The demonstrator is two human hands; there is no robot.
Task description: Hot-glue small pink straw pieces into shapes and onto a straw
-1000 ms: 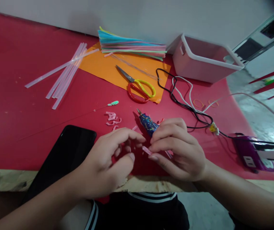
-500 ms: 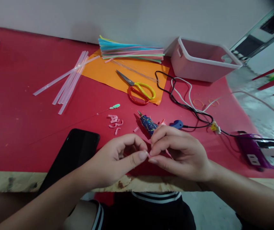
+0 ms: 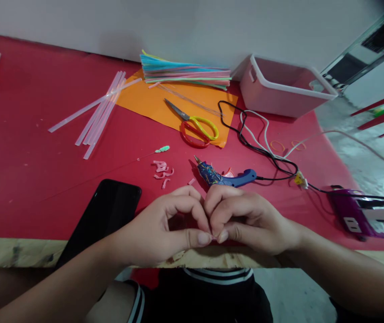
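Observation:
My left hand [image 3: 165,226] and my right hand [image 3: 255,220] meet fingertip to fingertip over the table's front edge. Both are closed in a pinch on a small pink piece [image 3: 214,237], mostly hidden by the fingers. Just beyond them lies a blue glue gun [image 3: 237,180], its front part covered in coloured bits. Several curled pink pieces [image 3: 161,167] and a short pink bit [image 3: 192,181] rest to its left. A thin wire with a green fuzzy end [image 3: 162,149] lies behind these. A black phone [image 3: 106,213] sits beside my left forearm.
Scissors [image 3: 200,130] lie on orange paper [image 3: 144,105], with a bundle of pipe cleaners [image 3: 185,72] behind. Translucent glue sticks [image 3: 101,112] are at left. A pink bin [image 3: 272,96], tangled cables [image 3: 262,150], rubber bands [image 3: 277,146] and a purple power strip [image 3: 356,213] occupy the right.
Both hands have come slightly lower and closer together, with the right fingers more curled. More of the glue gun's handle shows now.

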